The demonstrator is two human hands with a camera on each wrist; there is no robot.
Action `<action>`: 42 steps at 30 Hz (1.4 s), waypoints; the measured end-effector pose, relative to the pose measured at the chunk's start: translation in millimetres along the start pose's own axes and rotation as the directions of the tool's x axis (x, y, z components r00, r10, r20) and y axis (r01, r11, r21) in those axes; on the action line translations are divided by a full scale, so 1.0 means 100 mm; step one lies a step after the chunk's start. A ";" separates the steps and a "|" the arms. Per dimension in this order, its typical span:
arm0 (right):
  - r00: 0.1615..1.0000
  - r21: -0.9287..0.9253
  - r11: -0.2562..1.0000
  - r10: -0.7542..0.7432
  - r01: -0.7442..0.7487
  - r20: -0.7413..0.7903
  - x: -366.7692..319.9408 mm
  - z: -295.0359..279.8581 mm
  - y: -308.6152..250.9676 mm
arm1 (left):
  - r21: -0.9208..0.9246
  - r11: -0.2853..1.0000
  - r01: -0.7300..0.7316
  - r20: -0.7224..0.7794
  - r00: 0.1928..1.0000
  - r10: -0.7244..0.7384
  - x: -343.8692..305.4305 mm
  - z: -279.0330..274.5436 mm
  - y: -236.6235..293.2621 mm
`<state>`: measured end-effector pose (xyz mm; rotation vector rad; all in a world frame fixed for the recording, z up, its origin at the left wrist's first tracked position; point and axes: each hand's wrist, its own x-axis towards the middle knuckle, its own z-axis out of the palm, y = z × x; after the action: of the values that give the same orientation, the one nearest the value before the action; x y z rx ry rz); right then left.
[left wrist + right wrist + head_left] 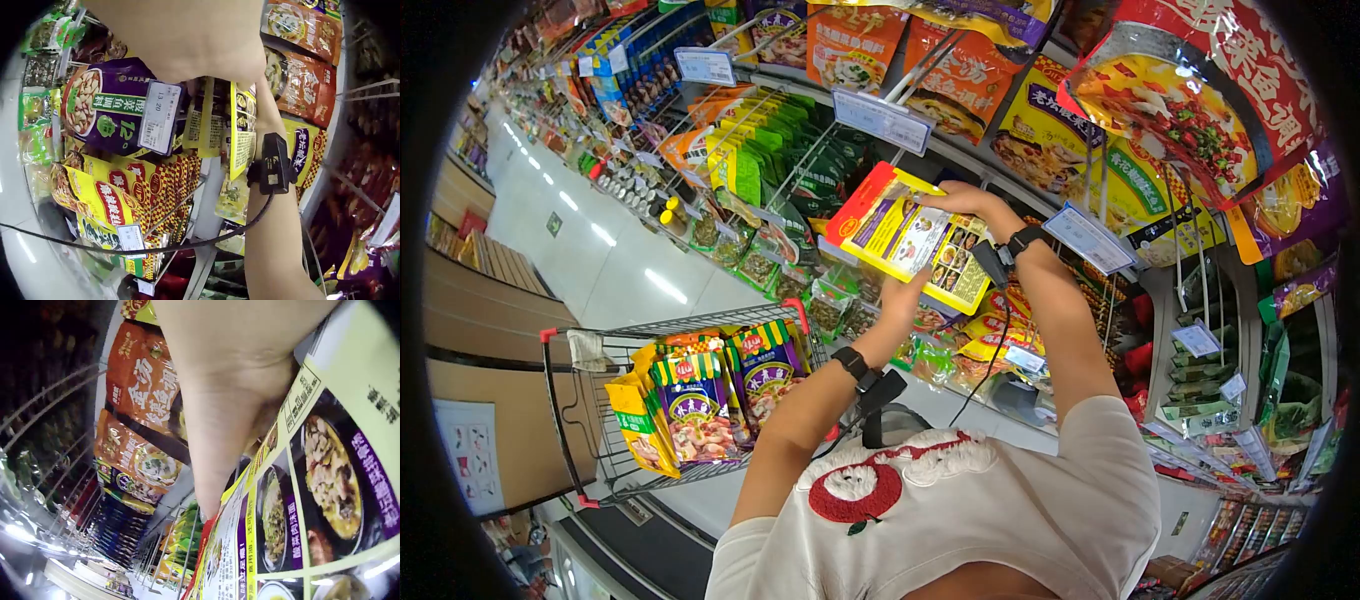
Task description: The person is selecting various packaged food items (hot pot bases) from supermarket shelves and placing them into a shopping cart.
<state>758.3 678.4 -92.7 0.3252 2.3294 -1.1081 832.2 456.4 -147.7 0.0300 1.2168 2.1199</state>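
Note:
A yellow seasoning packet [905, 235] with a red end and small food pictures is held up in front of the shelf, its printed face toward the head camera. My left hand [908, 292] grips its lower edge, thumb over the face. At the upper edge my right hand [962, 200] grips it as well. In the right wrist view the packet's printed face [331, 481] fills the lower right, beside the right hand [219, 394], whose fingertips are hidden. The left wrist view shows the packet [242, 134] nearly edge-on below the left hand [187, 37].
Hanging packets, such as a large red one [1210, 90] and orange ones [855, 45], line the shelf on wire hooks with price tags [883, 120]. A shopping cart [615, 345] holding several packets [700, 405] stands at the left. A cable [187, 247] runs between the wrist cameras.

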 end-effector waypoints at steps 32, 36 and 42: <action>0.975 0.713 0.699 0.120 0.052 -0.189 0.04 3.59 -1.68 | 0.772 0.608 0.183 -0.291 0.953 0.083 -1.91 -2.82 1.70; 0.959 0.705 0.702 0.256 -0.099 -0.120 0.33 4.38 -1.17 | 0.741 0.596 0.310 -0.330 0.941 -0.079 -2.01 -3.28 1.34; 0.861 0.468 0.775 0.505 -0.425 -0.056 0.37 4.68 -1.00 | 0.718 0.611 0.333 -0.258 0.943 -0.211 -1.86 -3.97 0.52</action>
<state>855.1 252.6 -292.5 1.1558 1.9376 -1.3705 812.3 33.8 -274.2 0.0520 1.9899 1.2306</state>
